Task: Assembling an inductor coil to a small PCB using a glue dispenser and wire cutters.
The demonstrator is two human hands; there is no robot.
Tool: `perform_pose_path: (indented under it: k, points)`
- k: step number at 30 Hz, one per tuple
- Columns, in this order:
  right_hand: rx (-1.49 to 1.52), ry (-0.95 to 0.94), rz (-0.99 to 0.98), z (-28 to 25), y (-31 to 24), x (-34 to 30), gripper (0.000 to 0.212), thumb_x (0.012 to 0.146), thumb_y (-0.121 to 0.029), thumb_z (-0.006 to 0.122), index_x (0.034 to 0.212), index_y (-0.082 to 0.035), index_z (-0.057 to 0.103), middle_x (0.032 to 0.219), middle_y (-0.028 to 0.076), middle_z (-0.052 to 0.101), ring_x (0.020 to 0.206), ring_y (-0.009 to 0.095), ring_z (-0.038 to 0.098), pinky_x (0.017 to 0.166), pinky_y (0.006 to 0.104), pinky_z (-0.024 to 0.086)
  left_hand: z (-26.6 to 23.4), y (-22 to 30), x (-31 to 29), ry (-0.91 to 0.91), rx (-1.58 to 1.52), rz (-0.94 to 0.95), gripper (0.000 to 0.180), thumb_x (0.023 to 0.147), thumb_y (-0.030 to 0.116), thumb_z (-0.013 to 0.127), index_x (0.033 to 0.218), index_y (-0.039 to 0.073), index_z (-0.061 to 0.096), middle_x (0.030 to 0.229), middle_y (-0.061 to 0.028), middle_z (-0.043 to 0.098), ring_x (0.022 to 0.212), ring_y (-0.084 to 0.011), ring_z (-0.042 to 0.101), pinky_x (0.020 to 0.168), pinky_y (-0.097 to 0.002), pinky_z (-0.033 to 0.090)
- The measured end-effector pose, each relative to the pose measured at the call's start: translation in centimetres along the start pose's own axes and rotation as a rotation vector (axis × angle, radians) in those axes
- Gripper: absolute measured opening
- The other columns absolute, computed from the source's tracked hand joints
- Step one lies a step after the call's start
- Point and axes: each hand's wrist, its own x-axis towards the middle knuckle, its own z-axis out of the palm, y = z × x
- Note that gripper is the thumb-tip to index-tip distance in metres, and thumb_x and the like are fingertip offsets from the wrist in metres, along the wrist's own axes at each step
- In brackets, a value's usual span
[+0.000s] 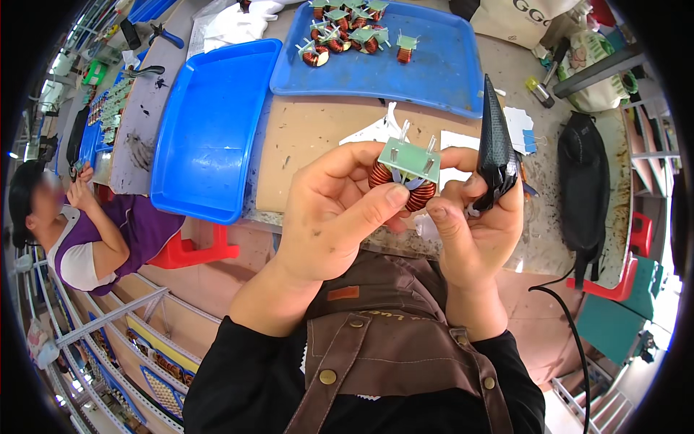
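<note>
My left hand (322, 224) grips a copper-wound coil with a green circuit board (410, 158) on top, its thumb and fingers closed around the windings. Several metal pins stick up from the board. In my right hand (470, 235) is a black tapered tool (494, 145) wrapped in shiny black material, held with its point upward. The right thumb and index finger are close beside the coil; whether they touch it I cannot tell. Beyond my hands, a blue tray (441, 76) carries several similar coil boards (347, 29).
Another blue tray (210, 130) sits at the left edge of the brown work board (293, 155). White paper pieces (372, 132) lie behind my hands. A black pouch (583, 181) rests at the right. At far left, a person (108, 239) works near a red stool (195, 249).
</note>
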Motion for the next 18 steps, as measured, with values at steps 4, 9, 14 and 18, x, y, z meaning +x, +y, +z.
perform_pose_path:
  k: [4, 9, 14, 18]
  points:
    - [-0.009, -0.016, -0.041, -0.2, 0.1, 0.2, 0.032, 0.075, -0.004, 0.064, 0.094, 0.001, 0.040, 0.098, 0.014, 0.057, 0.051, -0.001, 0.033, 0.048, 0.0131, 0.030, -0.6, -0.1, 0.2, -0.044, -0.017, -0.061, 0.037, 0.082, 0.014, 0.056, 0.112, -0.006, 0.045, 0.089, -0.0140, 0.059, 0.071, -0.0169, 0.059, 0.050, -0.0247, 0.050]
    - [-0.232, 0.079, -0.050, -0.8, -1.1, 0.3, 0.053, 0.088, -0.049, 0.035, 0.087, 0.003, 0.047, 0.088, 0.010, 0.057, 0.055, 0.005, 0.040, 0.051, 0.0171, 0.033, -1.1, -0.3, 0.3, -0.076, -0.305, -0.143, 0.035, 0.087, 0.016, 0.049, 0.112, -0.007, 0.044, 0.089, -0.0147, 0.057, 0.069, -0.0164, 0.059, 0.050, -0.0246, 0.051]
    - [-0.390, 0.256, -0.111, -1.2, -3.1, 0.1, 0.057, 0.086, -0.045, 0.039, 0.096, 0.011, 0.046, 0.070, 0.009, 0.044, 0.057, 0.010, 0.033, 0.051, 0.0217, 0.026, -1.8, -0.6, 0.4, -0.154, -0.483, -0.176, 0.030, 0.090, 0.012, 0.041, 0.113, -0.007, 0.044, 0.089, -0.0123, 0.058, 0.072, -0.0148, 0.060, 0.052, -0.0247, 0.053]
    - [-0.448, 0.331, -0.317, -1.6, -3.9, -0.1, 0.055, 0.082, -0.050, 0.042, 0.075, 0.004, 0.044, 0.067, 0.008, 0.038, 0.055, 0.015, 0.037, 0.051, 0.0265, 0.029, -1.3, -0.6, 0.4, -0.166, -0.487, -0.231, 0.029, 0.091, 0.013, 0.040, 0.112, -0.006, 0.044, 0.090, -0.0129, 0.058, 0.073, -0.0152, 0.060, 0.055, -0.0268, 0.054]
